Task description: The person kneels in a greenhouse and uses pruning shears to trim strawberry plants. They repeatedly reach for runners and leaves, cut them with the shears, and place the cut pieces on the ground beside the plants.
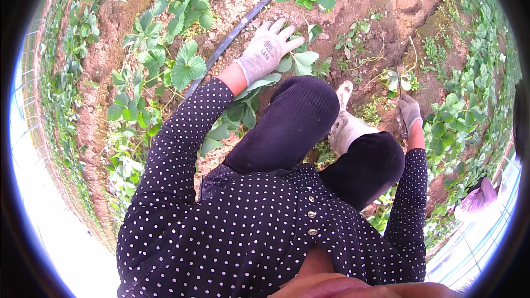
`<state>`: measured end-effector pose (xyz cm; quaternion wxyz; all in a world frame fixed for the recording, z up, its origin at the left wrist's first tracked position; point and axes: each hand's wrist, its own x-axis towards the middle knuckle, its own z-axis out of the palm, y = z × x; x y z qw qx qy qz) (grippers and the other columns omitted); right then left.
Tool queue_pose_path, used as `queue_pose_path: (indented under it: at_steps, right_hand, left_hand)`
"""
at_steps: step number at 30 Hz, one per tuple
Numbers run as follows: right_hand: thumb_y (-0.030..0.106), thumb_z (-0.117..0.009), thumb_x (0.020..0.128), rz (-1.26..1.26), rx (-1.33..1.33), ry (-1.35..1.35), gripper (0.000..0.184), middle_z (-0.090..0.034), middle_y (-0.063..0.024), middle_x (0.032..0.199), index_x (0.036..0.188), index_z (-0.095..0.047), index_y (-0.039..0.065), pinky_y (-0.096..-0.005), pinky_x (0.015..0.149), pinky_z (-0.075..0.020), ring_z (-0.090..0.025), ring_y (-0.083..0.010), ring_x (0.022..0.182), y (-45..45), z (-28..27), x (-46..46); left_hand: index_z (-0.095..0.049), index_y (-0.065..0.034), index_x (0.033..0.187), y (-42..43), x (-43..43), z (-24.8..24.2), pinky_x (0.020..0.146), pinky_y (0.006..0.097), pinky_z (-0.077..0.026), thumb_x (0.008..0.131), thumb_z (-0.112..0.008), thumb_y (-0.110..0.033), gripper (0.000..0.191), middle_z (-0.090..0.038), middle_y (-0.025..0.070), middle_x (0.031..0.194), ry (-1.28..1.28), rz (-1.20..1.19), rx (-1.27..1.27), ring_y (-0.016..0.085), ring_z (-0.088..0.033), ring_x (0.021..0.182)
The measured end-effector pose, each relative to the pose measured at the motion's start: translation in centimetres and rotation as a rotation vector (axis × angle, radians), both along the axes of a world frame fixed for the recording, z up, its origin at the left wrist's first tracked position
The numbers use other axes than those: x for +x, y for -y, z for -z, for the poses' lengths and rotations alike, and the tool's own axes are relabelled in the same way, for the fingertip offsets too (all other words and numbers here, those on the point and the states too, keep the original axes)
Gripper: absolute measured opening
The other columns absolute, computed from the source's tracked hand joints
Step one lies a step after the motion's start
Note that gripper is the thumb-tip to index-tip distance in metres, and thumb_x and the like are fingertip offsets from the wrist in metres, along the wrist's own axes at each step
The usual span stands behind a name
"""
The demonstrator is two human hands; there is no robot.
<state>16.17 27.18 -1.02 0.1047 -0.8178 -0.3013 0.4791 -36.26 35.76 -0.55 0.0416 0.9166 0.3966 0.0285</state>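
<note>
My left hand [267, 51], in a whitish work glove bearing print, is spread palm down over strawberry leaves [305, 61] and soil beside a dark irrigation hose [242, 25]. Nothing shows in its grip, though the palm is hidden. Lower on the right, my right hand [409, 111], also gloved, is closed around a hand tool [400, 80] with a narrow blade. Its blade points away from me, among a small leafy plant [393, 79] and pale thin runners [414, 56]. The fist covers most of the handle, so the kind of tool is unclear.
My bent knees [306, 111] and a muddy white boot [348, 128] are between my hands. Strawberry rows [149, 62] run along the left, with more plants [451, 124] at right. Small weeds [356, 37] dot the soil. A pinkish cloth-like thing [480, 200] appears far right.
</note>
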Motion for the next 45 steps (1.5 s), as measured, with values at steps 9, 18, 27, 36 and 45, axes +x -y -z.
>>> queue_pose_path:
  at_steps: [9,18,27,36,45]
  right_hand:
    - [0.016,-0.060,0.108,-0.051,0.436,-0.660,0.048,-0.064,-0.0024,0.083,0.153,-0.052,0.001,-0.0209,0.044,-0.0430,-0.051,-0.0069,0.055,-5.0,-20.0,-19.0]
    - [0.012,-0.060,0.106,-0.046,0.170,-1.182,0.013,-0.063,-0.0033,0.079,0.116,-0.062,0.004,-0.0302,0.048,-0.0509,-0.062,-0.0154,0.059,-11.5,-11.2,-42.1]
    - [0.009,-0.056,0.101,0.067,0.491,-0.614,0.005,-0.061,-0.0070,0.075,0.104,-0.060,0.007,-0.0358,0.049,-0.0506,-0.061,-0.0231,0.055,-13.9,-4.9,-46.2]
    - [0.010,-0.058,0.098,0.068,0.620,-0.397,0.012,-0.067,-0.0103,0.086,0.107,-0.064,0.006,-0.0379,0.065,-0.0530,-0.067,-0.0208,0.074,-14.4,0.0,-51.4]
    - [0.014,-0.059,0.097,-0.072,0.585,-0.283,0.023,-0.072,-0.0148,0.088,0.114,-0.069,0.004,-0.0409,0.075,-0.0575,-0.072,-0.0252,0.078,-14.4,-0.9,-50.4]
  left_hand:
    - [-0.057,-0.0243,0.147,1.4,-1.3,-0.1,0.106,0.0501,-0.046,0.088,-0.068,-0.015,0.062,-0.058,0.0107,0.142,0.112,-0.080,0.038,0.032,-0.056,0.130]
    - [-0.060,-0.0082,0.139,3.6,-4.7,-0.6,0.104,0.0494,-0.050,0.088,-0.070,-0.018,0.052,-0.060,0.0148,0.134,0.212,-0.163,0.042,0.037,-0.058,0.126]
    - [-0.073,-0.0047,0.114,4.8,-9.7,-5.4,0.083,0.0350,-0.057,0.106,-0.061,-0.036,0.034,-0.075,0.0085,0.099,1.093,-0.740,-0.706,0.025,-0.072,0.089]
    - [-0.072,-0.0115,0.106,4.5,-10.6,-5.4,0.066,0.0252,-0.050,0.108,-0.052,-0.062,0.054,-0.069,-0.0017,0.088,1.432,-0.813,-1.354,0.009,-0.061,0.071]
    - [-0.069,-0.0185,0.103,4.4,-8.3,-2.8,0.063,0.0250,-0.052,0.107,-0.061,-0.054,0.037,-0.069,-0.0050,0.085,1.833,-0.858,-1.532,0.008,-0.063,0.071]
